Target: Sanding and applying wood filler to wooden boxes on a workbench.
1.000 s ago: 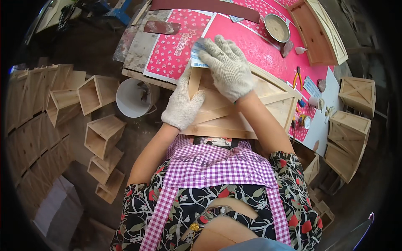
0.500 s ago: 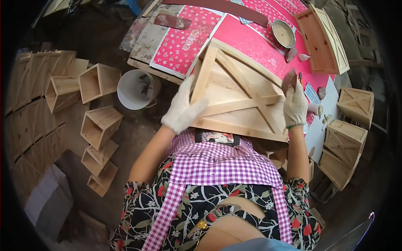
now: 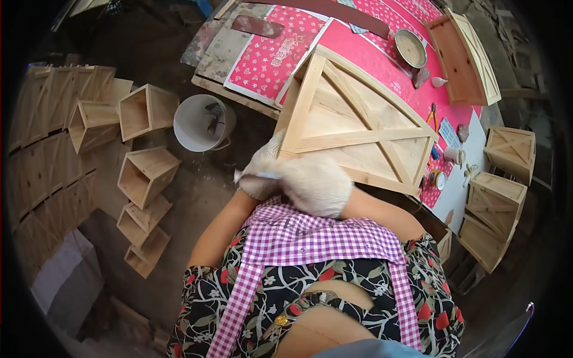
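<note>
A pale wooden crate panel (image 3: 334,101) with crossed slats rests at the near edge of the pink-covered table (image 3: 388,65). Both hands wear white knit gloves. At the panel's lower left corner my left hand (image 3: 262,156) grips the wood, its fingers partly hidden. My right hand (image 3: 313,184) crosses in front of it, blurred, holding a thin sheet with blue-and-white backing (image 3: 253,176), probably sandpaper, against or beside that corner; contact is unclear. Below them is a purple checked apron (image 3: 316,241).
On the table: a wooden box (image 3: 453,59), bowl of pale paste (image 3: 410,46), pliers (image 3: 433,116), small jars (image 3: 453,155) and reddish abrasive strips (image 3: 256,25). A white bucket (image 3: 197,122) stands left, among several crates (image 3: 143,173). More crates (image 3: 495,209) stand right.
My right hand has swept from atop the panel, out to its right, then down and left to the lower left corner. My left hand has shifted along that corner; the panel sits slightly higher.
</note>
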The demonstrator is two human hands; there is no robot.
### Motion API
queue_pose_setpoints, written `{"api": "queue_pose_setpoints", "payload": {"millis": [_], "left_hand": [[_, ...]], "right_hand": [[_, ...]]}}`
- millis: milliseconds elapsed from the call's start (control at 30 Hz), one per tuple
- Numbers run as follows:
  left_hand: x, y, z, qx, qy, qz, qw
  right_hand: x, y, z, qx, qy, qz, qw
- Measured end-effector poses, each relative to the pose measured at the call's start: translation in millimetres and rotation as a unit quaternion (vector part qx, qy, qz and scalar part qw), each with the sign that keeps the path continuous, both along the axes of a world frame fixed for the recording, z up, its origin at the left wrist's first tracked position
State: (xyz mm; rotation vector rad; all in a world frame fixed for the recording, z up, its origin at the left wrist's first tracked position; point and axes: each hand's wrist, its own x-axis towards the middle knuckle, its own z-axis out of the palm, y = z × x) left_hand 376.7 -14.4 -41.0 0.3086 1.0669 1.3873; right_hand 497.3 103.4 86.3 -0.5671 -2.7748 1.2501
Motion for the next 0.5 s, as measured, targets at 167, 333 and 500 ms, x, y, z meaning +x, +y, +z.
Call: {"api": "queue_pose_setpoints", "payload": {"millis": [167, 333, 500], "left_hand": [[-21.5, 3.4, 22.5, 0.045, 0.414, -0.133, 0.9], [-33.7, 2.3, 0.8, 0.067, 0.426, -0.181, 0.884], [-32.8, 11.7, 2.4, 0.103, 0.468, -0.148, 0.865]], "right_hand": [[1.3, 104.7, -19.7, 0.223, 0.137, -0.289, 0.921], [6.7, 4.5, -53.0, 0.154, 0.065, -0.122, 0.978], [44.6, 22.1, -37.4, 0.16, 0.078, -0.084, 0.98]]}}
